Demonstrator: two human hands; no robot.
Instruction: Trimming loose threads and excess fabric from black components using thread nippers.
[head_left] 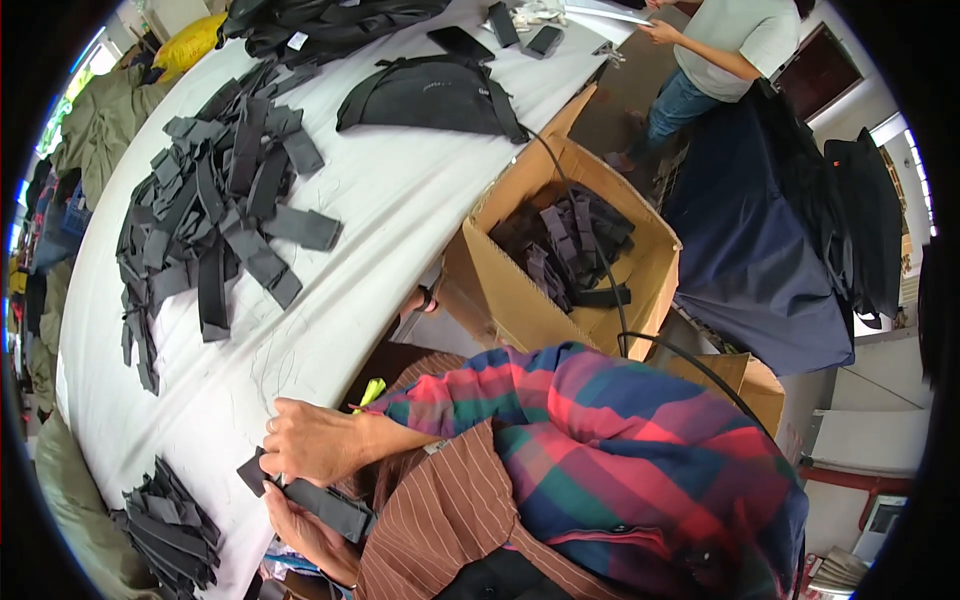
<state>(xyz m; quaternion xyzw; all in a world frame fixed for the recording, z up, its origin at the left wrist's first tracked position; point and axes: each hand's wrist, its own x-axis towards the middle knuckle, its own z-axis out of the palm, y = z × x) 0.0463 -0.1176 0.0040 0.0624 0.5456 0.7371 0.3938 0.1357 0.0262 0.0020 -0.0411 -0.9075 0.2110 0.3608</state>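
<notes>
Above the table's near edge, both my hands hold one dark grey fabric strip (330, 508), its short end poking out to the left. My right hand (315, 440), with a ring on a finger, is closed over the strip from above. My left hand (305, 528) grips it from below, fingers curled around it. A loose pile of similar dark strips (225, 200) spreads over the white-covered table (330, 310). Nearer, to the left of my hands, lies a neater bundle of dark strips (172, 530). A small yellow-green item (370, 392) shows beside my right wrist.
An open cardboard box (510, 275) with more strips stands right of the table, a black cable (590, 230) running across it. On the table's far side are a black bag (425, 98), a phone (460, 42) and black fabric (320, 25). Another person (725, 50) stands at the far right.
</notes>
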